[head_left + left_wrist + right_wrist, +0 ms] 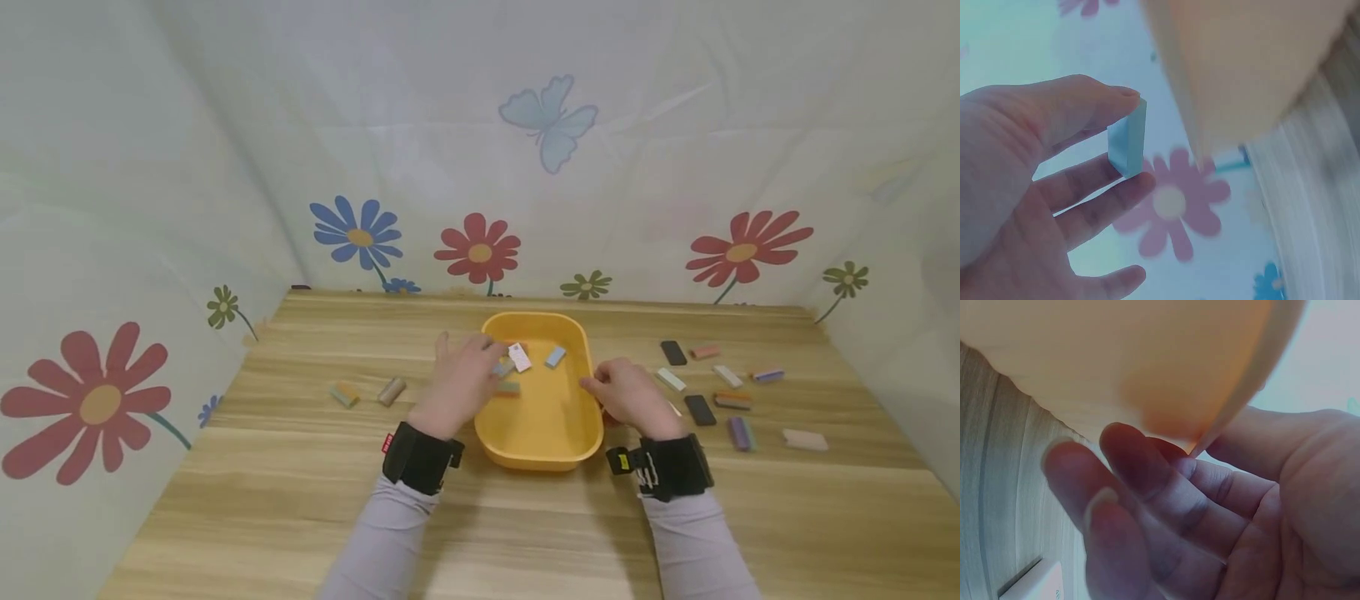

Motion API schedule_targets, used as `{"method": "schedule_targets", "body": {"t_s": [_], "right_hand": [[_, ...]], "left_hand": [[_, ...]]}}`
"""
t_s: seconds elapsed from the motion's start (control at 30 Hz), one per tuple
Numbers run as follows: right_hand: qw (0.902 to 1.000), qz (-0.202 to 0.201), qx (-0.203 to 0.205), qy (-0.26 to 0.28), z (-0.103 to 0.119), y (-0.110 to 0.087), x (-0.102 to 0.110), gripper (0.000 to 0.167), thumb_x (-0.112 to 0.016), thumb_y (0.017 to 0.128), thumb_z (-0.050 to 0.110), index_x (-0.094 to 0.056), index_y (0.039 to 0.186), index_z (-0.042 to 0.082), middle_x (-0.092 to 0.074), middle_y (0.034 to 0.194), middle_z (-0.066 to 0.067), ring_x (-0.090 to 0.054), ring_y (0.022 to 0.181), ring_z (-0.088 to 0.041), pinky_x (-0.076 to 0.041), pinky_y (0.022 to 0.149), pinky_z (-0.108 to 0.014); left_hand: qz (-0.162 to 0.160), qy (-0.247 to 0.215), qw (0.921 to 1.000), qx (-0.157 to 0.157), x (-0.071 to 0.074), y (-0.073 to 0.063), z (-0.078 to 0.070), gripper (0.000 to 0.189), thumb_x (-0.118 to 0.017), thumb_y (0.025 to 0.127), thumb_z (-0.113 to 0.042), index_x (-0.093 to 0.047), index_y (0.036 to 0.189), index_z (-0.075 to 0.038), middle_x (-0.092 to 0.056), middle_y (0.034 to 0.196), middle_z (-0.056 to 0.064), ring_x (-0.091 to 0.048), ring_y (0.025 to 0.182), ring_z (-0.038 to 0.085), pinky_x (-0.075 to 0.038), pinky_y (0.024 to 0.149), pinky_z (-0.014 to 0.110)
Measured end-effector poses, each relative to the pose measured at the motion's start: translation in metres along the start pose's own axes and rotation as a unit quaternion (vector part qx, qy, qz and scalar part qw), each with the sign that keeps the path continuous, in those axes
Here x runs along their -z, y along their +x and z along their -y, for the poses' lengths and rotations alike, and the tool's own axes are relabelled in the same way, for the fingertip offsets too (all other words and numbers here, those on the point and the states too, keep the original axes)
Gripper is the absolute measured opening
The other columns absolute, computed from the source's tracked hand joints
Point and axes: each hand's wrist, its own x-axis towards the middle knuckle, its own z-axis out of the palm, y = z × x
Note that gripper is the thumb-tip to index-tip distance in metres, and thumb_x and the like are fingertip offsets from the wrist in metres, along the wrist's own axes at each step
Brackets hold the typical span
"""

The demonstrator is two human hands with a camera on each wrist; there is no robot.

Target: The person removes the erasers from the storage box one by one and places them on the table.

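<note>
A yellow plastic basin (540, 437) stands on the table between the two hands. My left hand (459, 379) is over its left side. In the left wrist view, thumb and fingers pinch a small light-blue rectangular block (1135, 140), with the other fingers spread. My right hand (636, 396) grips the basin's right rim, thumb inside and fingers against the outer wall, as the right wrist view shows. Inside the basin lie a white printed block (520, 357), a blue block (555, 357) and a green-and-orange block (507, 389); the left hand partly hides other pieces.
Left of the basin lie a yellow-and-green block (346, 394) and a brownish cylinder (392, 391). Several blocks are scattered on the right, among them a black one (701, 410), a purple one (741, 434) and a pale one (805, 440). Flower-printed cloth (420, 150) encloses the table.
</note>
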Motion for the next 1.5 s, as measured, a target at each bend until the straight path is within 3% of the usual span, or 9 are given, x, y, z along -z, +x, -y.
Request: {"method": "schedule_targets", "body": {"t_s": [0.13,0.33,0.5,0.7,0.87,1.1,1.5], "right_hand": [[1.0,0.005,-0.005,0.004,-0.001,0.002,-0.001,0.026,-0.057,0.099,0.021,-0.062,0.086,-0.001,-0.059,0.069,-0.006,-0.062,0.057,-0.021,-0.046,0.051,-0.029],[1.0,-0.002,-0.008,-0.001,0.0,0.002,-0.001,0.026,-0.057,0.099,0.021,-0.062,0.085,-0.001,-0.059,0.068,-0.006,-0.059,0.054,-0.018,-0.046,0.05,-0.028],[0.9999,-0.001,-0.016,0.005,0.001,0.001,-0.003,0.025,-0.057,0.099,0.021,-0.063,0.088,-0.001,-0.06,0.069,-0.007,-0.059,0.054,-0.017,-0.047,0.051,-0.029],[0.9998,0.007,-0.02,0.006,-0.002,0.0,-0.004,0.025,-0.057,0.099,0.022,-0.063,0.089,-0.001,-0.06,0.071,-0.006,-0.059,0.055,-0.017,-0.047,0.051,-0.029],[1.0,0.002,-0.006,-0.003,-0.002,0.0,-0.002,0.026,-0.057,0.099,0.022,-0.062,0.087,-0.001,-0.059,0.07,-0.006,-0.058,0.054,-0.017,-0.046,0.05,-0.029],[1.0,0.002,-0.009,0.003,-0.002,0.001,-0.003,0.026,-0.057,0.099,0.022,-0.062,0.087,0.0,-0.06,0.07,-0.007,-0.06,0.055,-0.02,-0.046,0.05,-0.029],[0.9999,0.0,-0.01,0.0,-0.001,0.001,-0.003,0.025,-0.056,0.099,0.023,-0.062,0.088,0.001,-0.059,0.068,-0.007,-0.059,0.055,-0.02,-0.046,0.05,-0.029]], "left_hand": [[-0.011,-0.025,0.9983,0.052,0.006,-0.004,0.026,0.035,-0.072,0.089,-0.015,-0.064,0.123,-0.013,-0.062,0.122,0.008,-0.056,0.115,0.029,-0.023,0.102,0.066],[-0.01,-0.06,0.9902,0.125,0.004,-0.012,0.072,0.035,-0.071,0.089,-0.015,-0.063,0.123,-0.008,-0.061,0.125,0.012,-0.056,0.115,0.033,-0.027,0.098,0.065],[0.02,-0.089,0.9778,0.189,0.004,-0.025,0.104,0.039,-0.067,0.091,-0.018,-0.06,0.128,-0.006,-0.058,0.129,0.018,-0.056,0.114,0.035,-0.033,0.09,0.06],[0.035,-0.128,0.9615,0.24,0.008,-0.044,0.128,0.058,-0.064,0.086,-0.015,-0.046,0.141,-0.005,-0.046,0.138,0.025,-0.052,0.115,0.045,-0.034,0.097,0.063],[0.044,-0.134,0.9543,0.264,0.009,-0.052,0.14,0.066,-0.066,0.085,-0.016,-0.04,0.144,-0.006,-0.04,0.139,0.027,-0.054,0.108,0.047,-0.038,0.093,0.061],[0.035,-0.097,0.9587,0.265,0.004,-0.055,0.146,0.05,-0.067,0.088,-0.015,-0.051,0.134,-0.003,-0.049,0.129,0.028,-0.058,0.102,0.044,-0.038,0.093,0.06],[0.066,-0.068,0.9554,0.28,-0.007,-0.054,0.15,0.044,-0.066,0.083,-0.011,-0.058,0.125,-0.004,-0.056,0.118,0.024,-0.059,0.095,0.039,-0.043,0.083,0.057]]}}
